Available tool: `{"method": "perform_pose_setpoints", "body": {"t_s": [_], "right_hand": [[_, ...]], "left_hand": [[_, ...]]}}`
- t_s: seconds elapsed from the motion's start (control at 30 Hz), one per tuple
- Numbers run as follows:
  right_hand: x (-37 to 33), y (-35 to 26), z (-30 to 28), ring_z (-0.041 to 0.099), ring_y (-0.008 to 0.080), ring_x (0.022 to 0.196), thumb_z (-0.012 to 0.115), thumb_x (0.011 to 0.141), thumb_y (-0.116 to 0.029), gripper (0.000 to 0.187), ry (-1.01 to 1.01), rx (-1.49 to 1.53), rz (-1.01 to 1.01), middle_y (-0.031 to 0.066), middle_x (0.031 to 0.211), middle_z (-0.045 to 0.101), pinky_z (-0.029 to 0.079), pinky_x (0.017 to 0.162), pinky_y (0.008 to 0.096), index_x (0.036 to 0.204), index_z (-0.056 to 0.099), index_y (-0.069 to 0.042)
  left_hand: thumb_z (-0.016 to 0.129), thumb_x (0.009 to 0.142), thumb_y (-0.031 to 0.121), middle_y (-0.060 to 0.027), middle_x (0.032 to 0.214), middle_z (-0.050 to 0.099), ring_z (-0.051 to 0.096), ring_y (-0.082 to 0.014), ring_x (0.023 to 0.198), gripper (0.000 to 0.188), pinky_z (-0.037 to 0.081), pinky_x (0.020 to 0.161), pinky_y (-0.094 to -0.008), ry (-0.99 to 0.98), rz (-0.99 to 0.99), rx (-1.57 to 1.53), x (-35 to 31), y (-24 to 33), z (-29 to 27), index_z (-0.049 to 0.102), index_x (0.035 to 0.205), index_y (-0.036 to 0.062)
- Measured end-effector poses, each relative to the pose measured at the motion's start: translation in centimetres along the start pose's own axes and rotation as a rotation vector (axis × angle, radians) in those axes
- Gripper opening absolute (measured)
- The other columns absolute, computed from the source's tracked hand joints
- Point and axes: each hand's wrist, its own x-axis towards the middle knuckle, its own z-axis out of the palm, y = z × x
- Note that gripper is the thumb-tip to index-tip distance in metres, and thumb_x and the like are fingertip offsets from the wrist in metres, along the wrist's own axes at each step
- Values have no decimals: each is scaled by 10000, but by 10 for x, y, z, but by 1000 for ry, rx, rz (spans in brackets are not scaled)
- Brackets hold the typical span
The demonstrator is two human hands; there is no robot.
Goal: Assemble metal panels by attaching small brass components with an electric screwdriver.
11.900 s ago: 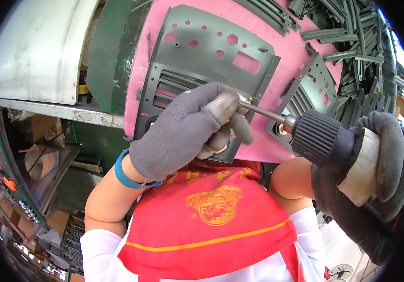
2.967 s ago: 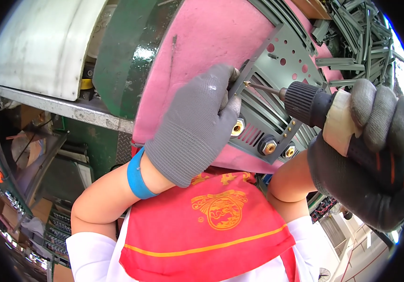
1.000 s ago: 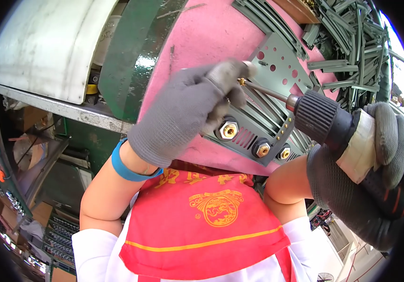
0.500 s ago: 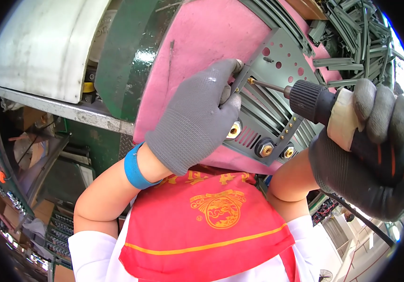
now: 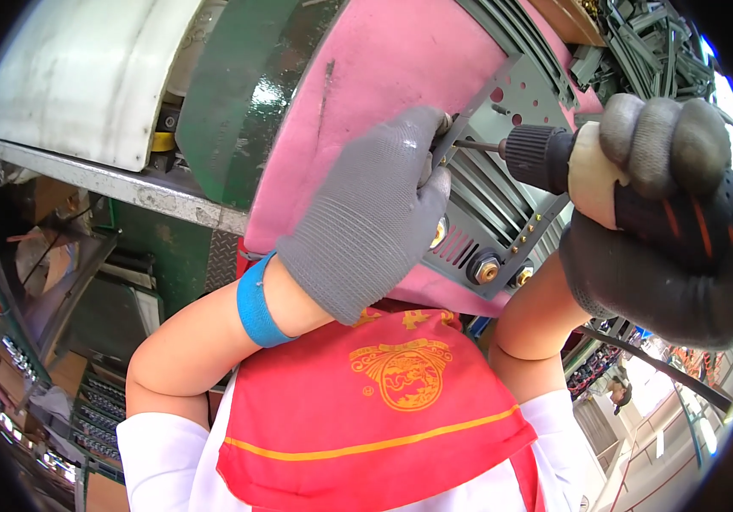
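Observation:
My left hand (image 5: pixel 371 213), in a grey knit glove, is closed on the upturned edge of a grey sheet-metal panel (image 5: pixel 513 90), thumb and fingertips at the flange. The panel has round holes, slots and several brass screws (image 5: pixel 523 239) along another flange. Large brass fittings with dark nuts (image 5: pixel 487 270) sit at its near side. My right hand (image 5: pixel 661 273), gloved too, grips a black power screwdriver (image 5: pixel 539 158) with pale tape round its body. Its thin bit (image 5: pixel 477 146) points left and meets the flange beside my left fingertips; the screw at its tip is barely visible.
The panel lies on a pink work surface (image 5: pixel 401 60). A heap of grey metal strips (image 5: pixel 639 51) lies at the far right. Dark green sheet (image 5: pixel 238 111) and a white board (image 5: pixel 76 77) stand at the left. A dark cable (image 5: pixel 665 367) hangs below the screwdriver.
The screwdriver has moved left toward the flange, and the brass screw that stood out at its bit now sits close against the flange. My left hand keeps its hold; the view has shifted slightly.

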Motion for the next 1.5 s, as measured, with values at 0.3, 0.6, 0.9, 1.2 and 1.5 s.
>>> {"method": "perform_pose_setpoints", "body": {"t_s": [0.3, 0.6, 0.9, 1.2, 1.5], "right_hand": [[-16, -26, 13, 374, 133, 626, 500, 810, -237, 164, 116, -9, 141, 19, 738, 386, 328, 654, 287, 807, 454, -79], [-13, -27, -25, 432, 82, 611, 570, 771, -185, 124, 5, 424, -267, -17, 691, 452, 365, 630, 193, 724, 477, -117], [-25, -30, -18, 488, 63, 608, 633, 730, -195, 137, 239, 947, -476, -31, 678, 521, 386, 622, 187, 730, 515, -127], [-21, -33, -25, 531, 80, 638, 688, 682, -170, 171, 313, 528, -404, -20, 702, 562, 393, 645, 212, 779, 559, -114], [-11, -10, -15, 446, 142, 692, 537, 734, -397, 341, 164, 229, -366, 36, 803, 500, 341, 670, 330, 918, 586, -114]], "left_hand": [[465, 995, 177, 8, 822, 540, 418, -63, 636, 320, 385, 555, -229, -222, -361, -522, 8, 11, -42, 568, 1232, -11], [430, 1048, 337, -9, 856, 618, 363, -43, 575, 406, 320, 509, -190, -303, -370, -664, 19, 13, -41, 619, 1189, 7], [490, 967, 597, 33, 709, 540, 332, -30, 524, 596, 260, 458, -200, -340, -459, -727, 24, 10, -32, 685, 971, 34], [492, 966, 594, 35, 711, 496, 315, -25, 512, 611, 246, 442, -196, -400, -430, -886, 24, 14, -29, 672, 1085, 23], [670, 879, 129, 27, 700, 370, 383, -70, 615, 459, 374, 569, -245, -77, -38, -40, 17, 8, -13, 566, 1299, -25]]}}
